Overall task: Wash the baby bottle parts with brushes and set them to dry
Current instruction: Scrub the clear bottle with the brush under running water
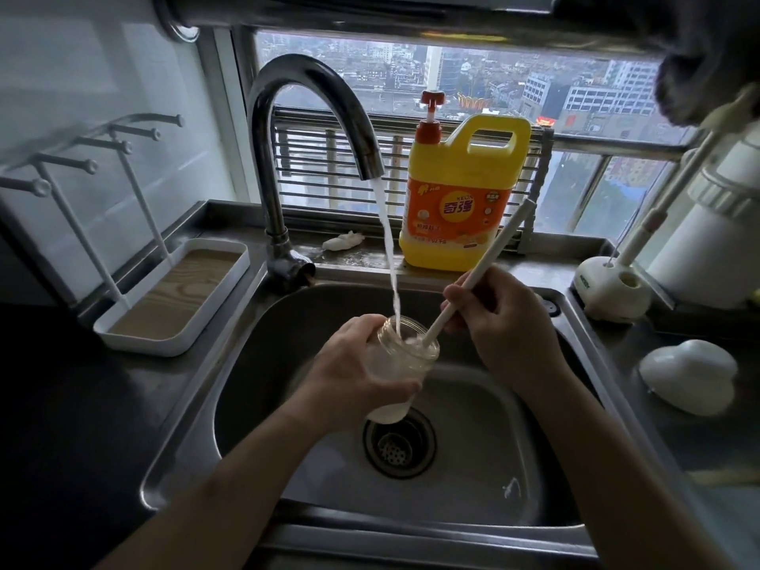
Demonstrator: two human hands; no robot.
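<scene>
Now, bottle point(405, 359): hanging over the sink point(267, 364) centre, under the tap point(312, 88).
Left hand point(349, 364): wrapping its body.
Right hand point(506, 327): pinching the brush point(506, 236) handle.
Handling: probably glass, wet, slipping easily; gripping mid-body.

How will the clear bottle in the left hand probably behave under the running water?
Probably slippery: water runs into the bottle while the left hand wraps it. It likely gets heavier as it fills. The brush pushed into its mouth may twist it.

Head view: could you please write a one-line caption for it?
Left hand holds a clear bottle under the running tap; right hand holds a white brush in its mouth.
</scene>
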